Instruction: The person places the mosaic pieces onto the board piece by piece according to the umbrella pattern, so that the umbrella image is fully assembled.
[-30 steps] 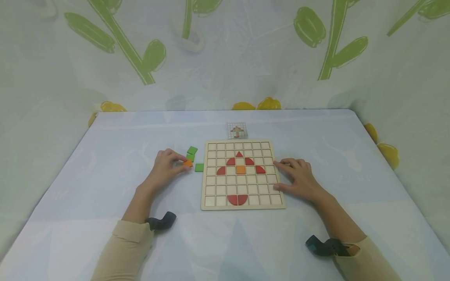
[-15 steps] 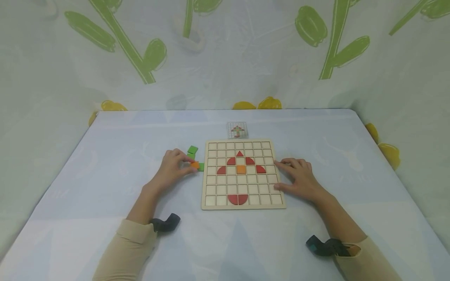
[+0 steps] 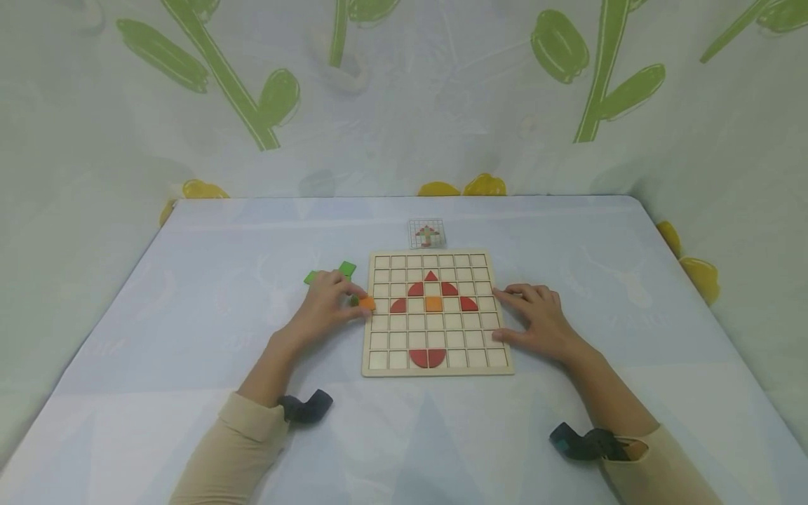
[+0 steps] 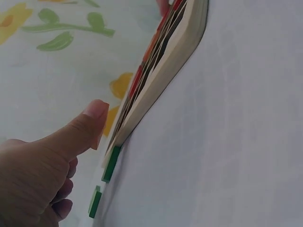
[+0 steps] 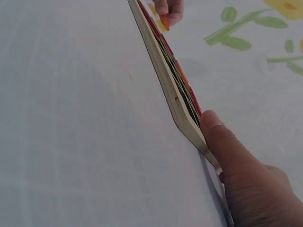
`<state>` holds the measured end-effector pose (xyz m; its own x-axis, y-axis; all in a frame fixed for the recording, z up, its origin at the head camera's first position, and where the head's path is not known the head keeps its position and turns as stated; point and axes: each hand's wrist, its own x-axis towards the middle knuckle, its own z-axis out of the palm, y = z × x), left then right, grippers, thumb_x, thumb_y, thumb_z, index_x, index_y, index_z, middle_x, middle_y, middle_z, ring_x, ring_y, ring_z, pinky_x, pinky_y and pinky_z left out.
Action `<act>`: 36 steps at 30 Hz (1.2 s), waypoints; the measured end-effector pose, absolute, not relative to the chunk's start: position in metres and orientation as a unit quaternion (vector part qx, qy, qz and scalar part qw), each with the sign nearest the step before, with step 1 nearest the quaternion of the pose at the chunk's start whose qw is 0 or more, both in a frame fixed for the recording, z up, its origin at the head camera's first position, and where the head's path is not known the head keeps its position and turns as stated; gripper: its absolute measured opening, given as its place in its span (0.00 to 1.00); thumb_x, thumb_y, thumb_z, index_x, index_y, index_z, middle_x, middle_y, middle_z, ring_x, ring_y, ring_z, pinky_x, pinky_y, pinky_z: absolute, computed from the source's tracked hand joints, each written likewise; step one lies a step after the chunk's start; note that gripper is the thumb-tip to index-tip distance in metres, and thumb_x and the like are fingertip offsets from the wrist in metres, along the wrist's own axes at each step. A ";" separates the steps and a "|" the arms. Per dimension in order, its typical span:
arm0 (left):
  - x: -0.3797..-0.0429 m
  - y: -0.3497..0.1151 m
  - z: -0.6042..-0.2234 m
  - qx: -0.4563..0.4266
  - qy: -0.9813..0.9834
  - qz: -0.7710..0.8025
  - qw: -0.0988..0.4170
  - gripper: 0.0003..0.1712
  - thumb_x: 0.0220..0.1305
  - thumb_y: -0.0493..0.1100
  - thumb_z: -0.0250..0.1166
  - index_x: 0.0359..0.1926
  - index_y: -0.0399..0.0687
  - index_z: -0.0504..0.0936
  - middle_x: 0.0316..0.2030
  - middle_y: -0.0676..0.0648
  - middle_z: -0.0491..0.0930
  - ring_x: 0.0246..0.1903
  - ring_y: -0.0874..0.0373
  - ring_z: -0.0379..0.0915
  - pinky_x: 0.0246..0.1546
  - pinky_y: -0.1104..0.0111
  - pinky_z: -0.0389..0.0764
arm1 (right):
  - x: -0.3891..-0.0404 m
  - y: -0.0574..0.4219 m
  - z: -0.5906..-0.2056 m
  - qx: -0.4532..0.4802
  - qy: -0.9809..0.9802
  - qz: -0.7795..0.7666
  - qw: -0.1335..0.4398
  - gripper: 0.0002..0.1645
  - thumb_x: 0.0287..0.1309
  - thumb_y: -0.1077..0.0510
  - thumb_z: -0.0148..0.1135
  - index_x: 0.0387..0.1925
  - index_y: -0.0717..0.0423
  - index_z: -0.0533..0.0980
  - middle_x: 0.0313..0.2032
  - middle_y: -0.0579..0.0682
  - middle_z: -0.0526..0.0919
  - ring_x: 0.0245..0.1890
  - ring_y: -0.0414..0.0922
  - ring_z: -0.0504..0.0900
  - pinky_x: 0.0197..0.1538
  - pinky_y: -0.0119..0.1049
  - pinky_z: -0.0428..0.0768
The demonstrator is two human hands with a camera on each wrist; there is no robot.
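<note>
My left hand (image 3: 325, 303) pinches an orange tile (image 3: 367, 303) between thumb and fingers, right at the left rim of a wooden grid board (image 3: 374, 344). Part of a green tile (image 3: 354, 300) shows between those fingers. My right hand (image 3: 536, 319) rests on the board's right edge, thumb and index finger spread along it; in the right wrist view the thumb (image 5: 218, 127) lies at the rim. On the board sit a red triangle (image 3: 431, 276), an orange square (image 3: 433, 304) and several red quarter-round tiles (image 3: 415, 289), two of them side by side near the front.
Behind the left hand lie a green tile (image 3: 347, 268) and another green tile (image 3: 311, 277), partly hidden. A small card (image 3: 426, 233) with a printed grid pattern lies just beyond the board. The pale table (image 3: 240, 231) ends at a patterned backdrop (image 3: 404, 105).
My left hand has moved right with the orange tile, from beside the green tiles to the board's left rim. Another green tile now shows behind the hand. The right hand stays put.
</note>
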<state>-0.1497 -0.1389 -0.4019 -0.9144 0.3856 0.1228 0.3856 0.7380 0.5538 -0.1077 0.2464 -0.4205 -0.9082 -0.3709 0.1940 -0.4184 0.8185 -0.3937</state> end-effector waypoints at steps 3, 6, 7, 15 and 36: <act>-0.148 -0.133 -0.401 0.217 0.932 0.290 0.002 0.21 0.45 0.53 0.75 0.39 0.49 0.86 0.35 0.51 0.71 0.41 0.53 0.60 0.41 0.63 0.62 | -0.107 0.246 -0.420 0.208 -0.952 0.219 0.054 0.43 0.45 0.41 0.69 0.62 0.54 0.70 0.54 0.55 0.71 0.53 0.56 0.63 0.50 0.53 0.56; -0.147 -0.128 -0.401 0.232 0.930 0.286 -0.006 0.20 0.44 0.53 0.76 0.38 0.48 0.86 0.34 0.51 0.71 0.40 0.53 0.60 0.40 0.63 0.62 | -0.107 0.247 -0.420 0.208 -0.952 0.219 0.051 0.43 0.46 0.41 0.69 0.63 0.54 0.70 0.54 0.56 0.71 0.53 0.56 0.63 0.50 0.53 0.56; -0.146 -0.127 -0.401 0.236 0.929 0.285 -0.010 0.20 0.44 0.53 0.76 0.38 0.48 0.86 0.34 0.51 0.71 0.40 0.53 0.60 0.41 0.63 0.62 | -0.108 0.247 -0.420 0.209 -0.952 0.218 0.050 0.43 0.46 0.41 0.69 0.63 0.54 0.69 0.54 0.56 0.71 0.53 0.56 0.64 0.50 0.54 0.56; -0.144 -0.119 -0.405 0.277 0.912 0.301 -0.024 0.19 0.45 0.53 0.75 0.37 0.50 0.85 0.35 0.52 0.71 0.41 0.55 0.61 0.42 0.63 0.63 | -0.108 0.247 -0.420 0.207 -0.954 0.212 0.048 0.44 0.46 0.40 0.69 0.63 0.54 0.69 0.54 0.56 0.72 0.53 0.56 0.64 0.50 0.54 0.57; -0.130 -0.092 -0.402 0.313 0.896 0.314 0.009 0.17 0.47 0.53 0.74 0.37 0.51 0.85 0.36 0.54 0.71 0.40 0.56 0.59 0.42 0.64 0.63 | -0.109 0.248 -0.423 0.210 -0.952 0.216 0.051 0.44 0.45 0.40 0.69 0.63 0.54 0.69 0.54 0.57 0.71 0.53 0.56 0.64 0.51 0.54 0.57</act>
